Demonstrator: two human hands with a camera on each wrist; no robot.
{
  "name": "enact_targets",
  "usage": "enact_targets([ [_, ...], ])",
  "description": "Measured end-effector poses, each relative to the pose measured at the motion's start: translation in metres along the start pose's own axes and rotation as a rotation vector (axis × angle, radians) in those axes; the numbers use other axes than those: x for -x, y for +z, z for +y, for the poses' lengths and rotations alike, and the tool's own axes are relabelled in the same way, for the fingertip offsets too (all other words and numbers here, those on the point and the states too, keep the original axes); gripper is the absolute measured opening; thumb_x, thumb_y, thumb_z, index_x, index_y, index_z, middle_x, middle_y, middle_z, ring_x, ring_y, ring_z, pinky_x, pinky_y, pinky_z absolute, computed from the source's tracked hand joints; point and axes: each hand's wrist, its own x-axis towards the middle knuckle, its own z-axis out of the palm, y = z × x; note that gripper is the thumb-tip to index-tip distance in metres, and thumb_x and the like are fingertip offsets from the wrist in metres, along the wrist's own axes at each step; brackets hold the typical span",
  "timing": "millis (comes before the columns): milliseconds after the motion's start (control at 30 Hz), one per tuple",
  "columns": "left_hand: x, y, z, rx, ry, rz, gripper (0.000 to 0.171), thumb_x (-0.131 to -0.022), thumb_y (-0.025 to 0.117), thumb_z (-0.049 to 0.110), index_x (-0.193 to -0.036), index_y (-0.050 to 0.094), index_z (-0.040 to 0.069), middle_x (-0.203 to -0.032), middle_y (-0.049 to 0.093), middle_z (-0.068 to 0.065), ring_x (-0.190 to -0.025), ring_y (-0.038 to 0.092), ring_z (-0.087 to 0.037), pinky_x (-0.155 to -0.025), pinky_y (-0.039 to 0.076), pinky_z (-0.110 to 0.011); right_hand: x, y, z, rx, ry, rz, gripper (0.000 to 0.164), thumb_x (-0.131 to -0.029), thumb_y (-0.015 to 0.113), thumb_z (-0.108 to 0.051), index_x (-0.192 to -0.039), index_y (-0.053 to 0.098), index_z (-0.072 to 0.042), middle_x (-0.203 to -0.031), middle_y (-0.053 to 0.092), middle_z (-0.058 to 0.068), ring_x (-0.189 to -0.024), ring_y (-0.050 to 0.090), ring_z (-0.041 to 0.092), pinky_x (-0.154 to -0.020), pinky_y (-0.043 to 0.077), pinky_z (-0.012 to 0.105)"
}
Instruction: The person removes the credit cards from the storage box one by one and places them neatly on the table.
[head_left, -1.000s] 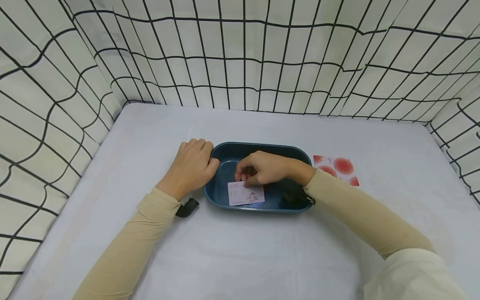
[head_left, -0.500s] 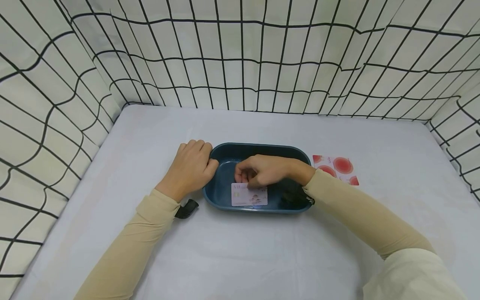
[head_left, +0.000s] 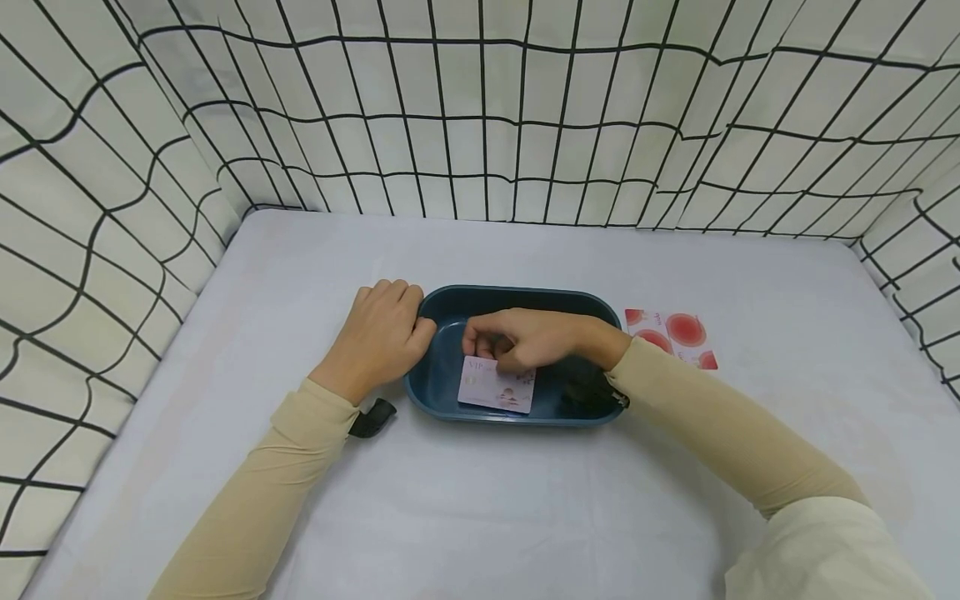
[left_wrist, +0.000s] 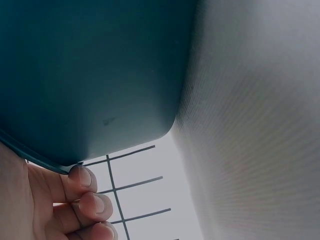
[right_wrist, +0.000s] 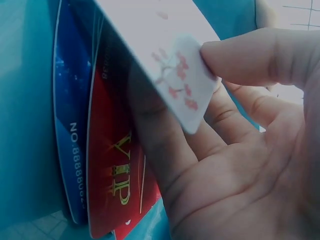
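In the head view my right hand [head_left: 525, 337] reaches into a dark teal plastic tray [head_left: 442, 392], pinching a pale pink VIP card [head_left: 491, 387] by its upper edge. The right wrist view shows the thumb on the card's blossom print [right_wrist: 177, 75] and fingers behind it. Beside those fingers are a red VIP card [right_wrist: 112, 165] and a blue card [right_wrist: 72, 130] with a printed number. My left hand [head_left: 378, 325] grips the tray's left end; its fingertips [left_wrist: 95, 202] curl by the rim in the left wrist view.
Red and white patterned cards [head_left: 686, 333] lie on the white tabletop [head_left: 480, 500], right of the tray and partly under the right sleeve. A black wrist device [head_left: 375, 417] shows beside the left wrist. Black wire grid [head_left: 487, 117] encloses the table's back and sides.
The pale pink card has swivelled slightly and shifted a little to the right under my right fingers. My left hand keeps its place on the tray.
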Motion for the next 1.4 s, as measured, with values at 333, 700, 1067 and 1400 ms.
enact_targets([
  [333,0.000,-0.001,0.001,-0.006,0.008,0.009,0.021,-0.091,0.047,0.020,-0.082,0.056,0.003,-0.074,0.052,-0.010,-0.074,0.049,-0.031,-0.071,0.033,-0.040,0.002,-0.002,-0.001,-0.017,-0.017,0.008,0.039,-0.084,0.051,-0.001,-0.122,0.052,-0.009,-0.101,0.052,0.007,-0.082,0.059,0.018,-0.071,0.049,0.027],
  [700,0.000,-0.003,0.001,-0.006,-0.002,0.005,0.022,-0.090,0.047,0.021,-0.084,0.058,0.003,-0.075,0.054,-0.010,-0.075,0.050,-0.031,-0.071,0.035,-0.041,0.003,-0.006,-0.007,0.009,0.029,0.062,0.036,-0.089,0.057,-0.004,-0.124,0.051,-0.009,-0.103,0.051,0.008,-0.090,0.061,0.020,-0.072,0.053,0.027],
  [1067,0.000,-0.002,0.001,-0.008,0.008,0.006,0.021,-0.091,0.050,0.021,-0.081,0.057,0.004,-0.075,0.055,-0.010,-0.076,0.052,-0.032,-0.071,0.036,-0.042,0.003,-0.005,-0.008,0.005,0.055,0.091,0.034,-0.093,0.060,-0.006,-0.125,0.050,-0.010,-0.105,0.056,0.010,-0.076,0.063,0.018,-0.069,0.053,0.027],
  [1400,0.002,-0.003,0.001,-0.008,0.007,0.010,0.022,-0.091,0.047,0.023,-0.081,0.055,0.005,-0.075,0.054,-0.010,-0.077,0.052,-0.032,-0.072,0.036,-0.043,0.005,-0.006,-0.016,0.010,0.042,0.158,0.036,-0.095,0.063,-0.004,-0.128,0.051,-0.012,-0.105,0.059,0.008,-0.081,0.068,0.020,-0.075,0.055,0.027],
])
